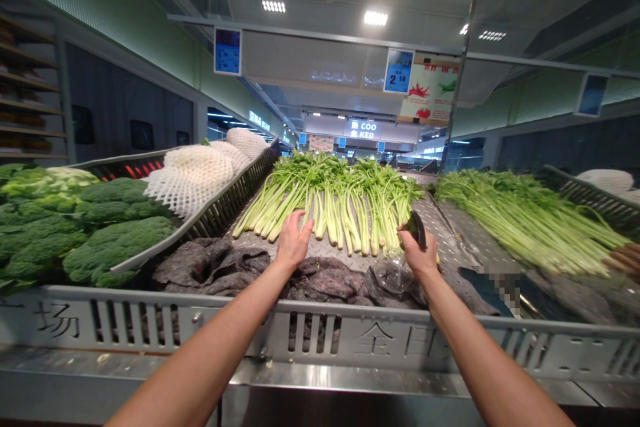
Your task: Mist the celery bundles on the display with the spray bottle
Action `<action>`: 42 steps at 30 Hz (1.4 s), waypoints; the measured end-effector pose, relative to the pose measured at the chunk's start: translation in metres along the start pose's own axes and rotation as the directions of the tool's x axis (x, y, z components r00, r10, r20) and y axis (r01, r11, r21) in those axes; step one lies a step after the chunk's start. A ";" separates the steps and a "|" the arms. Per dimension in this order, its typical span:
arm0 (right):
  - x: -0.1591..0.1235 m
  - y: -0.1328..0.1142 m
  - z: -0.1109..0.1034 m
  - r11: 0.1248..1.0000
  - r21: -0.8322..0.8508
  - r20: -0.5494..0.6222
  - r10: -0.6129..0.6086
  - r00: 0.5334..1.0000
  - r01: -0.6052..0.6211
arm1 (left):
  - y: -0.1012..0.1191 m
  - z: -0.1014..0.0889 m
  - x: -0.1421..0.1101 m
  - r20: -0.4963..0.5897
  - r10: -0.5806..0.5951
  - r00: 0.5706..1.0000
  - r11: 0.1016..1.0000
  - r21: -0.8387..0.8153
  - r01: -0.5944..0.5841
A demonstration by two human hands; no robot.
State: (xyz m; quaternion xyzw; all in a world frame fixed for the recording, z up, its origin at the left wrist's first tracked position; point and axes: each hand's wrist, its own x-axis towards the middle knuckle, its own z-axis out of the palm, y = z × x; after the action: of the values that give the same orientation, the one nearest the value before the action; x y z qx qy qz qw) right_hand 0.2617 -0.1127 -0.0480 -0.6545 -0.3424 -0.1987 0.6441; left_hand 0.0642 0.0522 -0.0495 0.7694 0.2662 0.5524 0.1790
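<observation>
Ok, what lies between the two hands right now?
In the head view, pale celery stalks on a diamond-plate metal tray lie between the left hand and right hand.

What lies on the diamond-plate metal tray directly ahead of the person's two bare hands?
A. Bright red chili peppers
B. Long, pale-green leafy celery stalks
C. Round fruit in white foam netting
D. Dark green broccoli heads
B. The pale-green celery stalks lie fanned out on the metal tray, just beyond the left hand and the right hand.
</observation>
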 end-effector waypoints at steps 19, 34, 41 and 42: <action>-0.001 -0.001 -0.001 0.996 0.079 -0.045 -0.048 0.998 0.052 | -0.001 0.001 0.000 -0.010 0.017 1.000 1.000 0.013 -0.017; -0.002 -0.004 -0.001 0.997 -0.068 -0.048 -0.032 0.998 0.029 | 0.001 0.000 0.000 -0.012 0.023 1.000 1.000 0.014 -0.023; -0.002 -0.002 -0.001 0.998 0.031 -0.059 -0.057 0.997 0.059 | 0.000 0.001 0.001 -0.016 0.026 1.000 1.000 0.016 -0.026; -0.002 -0.002 -0.001 0.997 0.039 -0.061 -0.061 0.996 0.063 | -0.001 0.001 0.001 -0.016 0.028 0.999 0.999 0.016 -0.028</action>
State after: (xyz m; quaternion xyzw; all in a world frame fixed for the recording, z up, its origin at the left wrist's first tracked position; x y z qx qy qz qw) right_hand 0.2592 -0.1143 -0.0475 -0.6239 -0.3473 -0.2309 0.6609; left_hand 0.0656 0.0533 -0.0499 0.7700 0.2610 0.5588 0.1633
